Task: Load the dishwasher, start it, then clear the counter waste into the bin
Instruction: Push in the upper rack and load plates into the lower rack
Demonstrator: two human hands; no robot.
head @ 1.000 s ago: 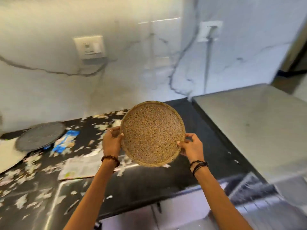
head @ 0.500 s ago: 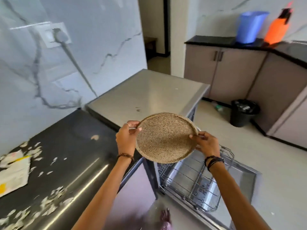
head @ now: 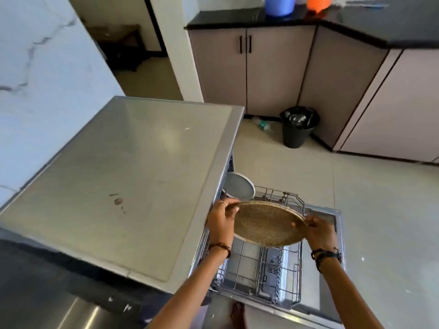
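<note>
- Landmark: the wire rack [head: 273, 264], pulled out over the open dishwasher door [head: 332, 257], low and right of centre.
- Grey plate [head: 238, 188]: stands on edge at the rack's far left corner, partly tucked under the dishwasher top.
- Dishwasher top [head: 123, 176]: broad grey slab left of the rack, overhanging its left side and hiding that part of the wires.
- Table [head: 35, 281]: dark surface left of and nearer than the rack, carrying small white scraps; cut off by the lower edge.
- Black bin [head: 298, 127]: on the floor well beyond the rack, against the cabinets; a bottle [head: 262, 123] lies just left of it.
- Blue container [head: 280, 4] and orange item [head: 318, 2]: on the far counter beyond the rack, both cropped at the top.
- Speckled brown plate [head: 268, 223]: held tilted directly above the rack, apart from the wires, covering the rack's middle.
- Left hand [head: 219, 223]: fingers curled over the plate's left rim, gripping it.
- Right hand [head: 319, 230]: grips the plate's right rim, thumb on the upper face.
- Bare foot [head: 237, 314]: below the rack, blurred and partly cropped.
</note>
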